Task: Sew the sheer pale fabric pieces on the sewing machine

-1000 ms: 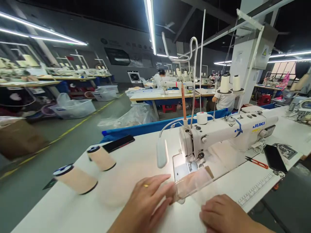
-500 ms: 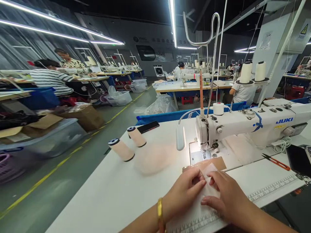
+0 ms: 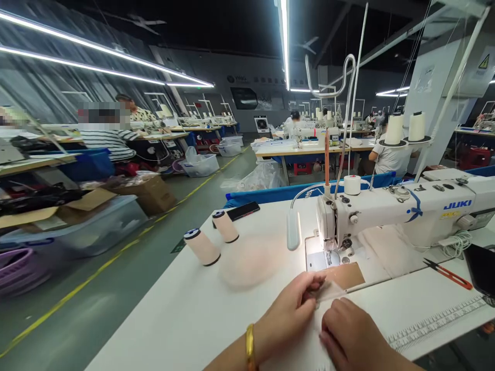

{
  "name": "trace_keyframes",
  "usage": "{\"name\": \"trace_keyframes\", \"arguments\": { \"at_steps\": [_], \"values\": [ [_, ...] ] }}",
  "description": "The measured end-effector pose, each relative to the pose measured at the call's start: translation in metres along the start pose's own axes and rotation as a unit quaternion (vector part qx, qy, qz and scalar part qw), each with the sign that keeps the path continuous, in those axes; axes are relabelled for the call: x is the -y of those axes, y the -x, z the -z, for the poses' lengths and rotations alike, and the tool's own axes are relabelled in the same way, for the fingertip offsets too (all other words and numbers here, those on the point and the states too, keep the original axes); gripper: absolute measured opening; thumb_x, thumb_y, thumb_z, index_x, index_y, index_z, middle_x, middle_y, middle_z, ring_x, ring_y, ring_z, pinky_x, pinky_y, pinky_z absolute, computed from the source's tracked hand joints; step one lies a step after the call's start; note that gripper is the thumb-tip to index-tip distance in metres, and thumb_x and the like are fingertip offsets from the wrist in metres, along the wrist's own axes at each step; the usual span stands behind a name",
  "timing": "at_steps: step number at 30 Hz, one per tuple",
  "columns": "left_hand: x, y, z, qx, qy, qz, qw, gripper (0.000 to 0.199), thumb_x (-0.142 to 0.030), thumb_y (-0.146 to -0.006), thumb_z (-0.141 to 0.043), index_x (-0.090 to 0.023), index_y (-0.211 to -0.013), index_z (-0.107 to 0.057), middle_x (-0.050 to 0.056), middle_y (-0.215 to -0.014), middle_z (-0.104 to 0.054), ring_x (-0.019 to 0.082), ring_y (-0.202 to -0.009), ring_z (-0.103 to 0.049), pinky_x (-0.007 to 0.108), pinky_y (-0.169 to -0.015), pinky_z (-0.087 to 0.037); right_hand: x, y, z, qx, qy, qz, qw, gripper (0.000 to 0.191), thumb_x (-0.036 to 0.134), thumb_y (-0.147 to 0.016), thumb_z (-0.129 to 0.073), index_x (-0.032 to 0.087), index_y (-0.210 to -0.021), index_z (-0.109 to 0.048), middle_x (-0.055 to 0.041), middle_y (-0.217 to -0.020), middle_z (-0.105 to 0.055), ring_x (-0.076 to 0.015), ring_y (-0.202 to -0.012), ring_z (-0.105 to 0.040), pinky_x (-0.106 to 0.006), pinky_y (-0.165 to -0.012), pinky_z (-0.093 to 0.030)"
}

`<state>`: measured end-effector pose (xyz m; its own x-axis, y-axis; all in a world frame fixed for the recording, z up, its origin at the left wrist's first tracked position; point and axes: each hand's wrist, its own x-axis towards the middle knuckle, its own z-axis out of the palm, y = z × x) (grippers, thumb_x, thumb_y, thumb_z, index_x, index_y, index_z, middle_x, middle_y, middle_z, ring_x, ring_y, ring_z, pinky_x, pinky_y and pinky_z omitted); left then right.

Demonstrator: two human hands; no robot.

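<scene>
My left hand (image 3: 292,304), with a gold bangle at the wrist, pinches a thin, pale, sheer fabric piece (image 3: 328,291) in front of the sewing machine (image 3: 386,203). Close on its right, my right hand (image 3: 350,327) is closed, fingers curled down over the same fabric; its fingertips are mostly hidden. Just beyond the hands, a brown strip (image 3: 350,275) lies by the lit needle area and presser foot (image 3: 330,256). A heap of sheer peach fabric (image 3: 249,260) lies on the table left of the machine.
Two peach thread cones (image 3: 202,247) and a black phone (image 3: 243,211) stand or lie at the table's far left. Orange thread snips (image 3: 448,273) and a printed ruler strip (image 3: 436,322) are on the right. A lamp (image 3: 293,229) hangs beside the needle. Co-workers sit beyond.
The view has shifted slightly, so the scene sits lower. My right hand has turned knuckles-up and its fingers have curled in over the fabric; my left hand keeps its pinch.
</scene>
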<state>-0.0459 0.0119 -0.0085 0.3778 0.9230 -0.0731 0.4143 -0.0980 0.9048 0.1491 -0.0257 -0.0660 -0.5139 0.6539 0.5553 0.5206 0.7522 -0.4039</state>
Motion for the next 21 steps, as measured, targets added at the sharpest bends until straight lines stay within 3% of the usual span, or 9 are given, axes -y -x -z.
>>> {"name": "trace_keyframes", "arguments": {
  "at_steps": [3,6,8,11,15,18,21],
  "values": [
    [-0.007,0.003,0.0,0.044,0.021,-0.001,0.999,0.058,-0.023,-0.076,-0.071,-0.027,-0.133,-0.065,0.007,-0.131,-0.067,0.029,-0.117,-0.06,0.039,-0.101,-0.049,-0.001,-0.007,0.006,-0.026,-0.135,-0.064,0.988,0.019,0.031,-0.1,-0.052,0.023,-0.083,-0.05,0.0,-0.077,-0.061,-0.0158,-0.067,-0.054,-0.026,-0.062,-0.042],
    [-0.008,0.001,0.0,0.107,0.099,0.003,0.989,0.03,-0.036,-0.077,-0.08,-0.02,-0.101,-0.071,0.005,-0.105,-0.071,0.023,-0.097,-0.063,0.032,-0.085,-0.051,0.001,-0.009,0.021,-0.026,-0.257,-0.149,0.955,0.034,0.052,-0.103,-0.054,0.023,-0.085,-0.055,0.0009,-0.076,-0.059,-0.0154,-0.068,-0.053,-0.025,-0.064,-0.043],
    [-0.008,-0.002,0.001,0.131,0.152,0.018,0.98,0.033,-0.045,-0.076,-0.084,-0.017,-0.082,-0.066,0.002,-0.086,-0.067,0.018,-0.083,-0.06,0.027,-0.074,-0.048,0.002,-0.009,0.032,-0.026,-0.329,-0.206,0.921,0.043,0.063,-0.101,-0.053,0.023,-0.086,-0.057,0.001,-0.074,-0.058,-0.016,-0.069,-0.054,-0.026,-0.065,-0.045],
    [-0.012,-0.001,0.002,0.112,0.223,0.068,0.966,0.048,-0.058,-0.072,-0.087,-0.016,-0.081,-0.065,0.0,-0.081,-0.062,0.015,-0.076,-0.057,0.026,-0.07,-0.046,0.002,-0.009,0.044,-0.048,-0.408,-0.286,0.866,0.049,0.07,-0.099,-0.054,0.023,-0.085,-0.056,0.0009,-0.074,-0.058,-0.0176,-0.072,-0.055,-0.027,-0.07,-0.046],
    [-0.023,0.003,0.003,0.1,0.353,0.132,0.921,0.067,-0.072,-0.07,-0.082,-0.017,-0.106,-0.069,0.004,-0.096,-0.065,0.019,-0.089,-0.062,0.03,-0.079,-0.05,0.002,-0.011,0.049,-0.083,-0.458,-0.344,0.815,0.047,0.068,-0.094,-0.063,0.023,-0.085,-0.056,0.0023,-0.076,-0.053,-0.0166,-0.073,-0.051,-0.026,-0.071,-0.044],
    [-0.024,0.004,0.003,0.088,0.325,0.114,0.934,0.061,-0.061,-0.065,-0.091,-0.017,-0.102,-0.069,-0.001,-0.086,-0.064,0.013,-0.074,-0.055,0.025,-0.071,-0.043,0.001,-0.01,0.046,-0.102,-0.478,-0.359,0.795,0.044,0.065,-0.094,-0.065,0.024,-0.085,-0.056,0.0026,-0.076,-0.052,-0.0159,-0.072,-0.05,-0.024,-0.068,-0.043],
    [-0.021,0.007,0.003,0.071,0.279,0.092,0.953,0.053,-0.055,-0.063,-0.094,-0.015,-0.087,-0.069,-0.002,-0.076,-0.062,0.011,-0.067,-0.05,0.023,-0.065,-0.037,-0.003,-0.005,0.04,-0.104,-0.477,-0.352,0.799,0.045,0.067,-0.091,-0.068,0.024,-0.082,-0.057,0.001,-0.075,-0.055,-0.0176,-0.072,-0.053,-0.025,-0.066,-0.045]
  ]
}}
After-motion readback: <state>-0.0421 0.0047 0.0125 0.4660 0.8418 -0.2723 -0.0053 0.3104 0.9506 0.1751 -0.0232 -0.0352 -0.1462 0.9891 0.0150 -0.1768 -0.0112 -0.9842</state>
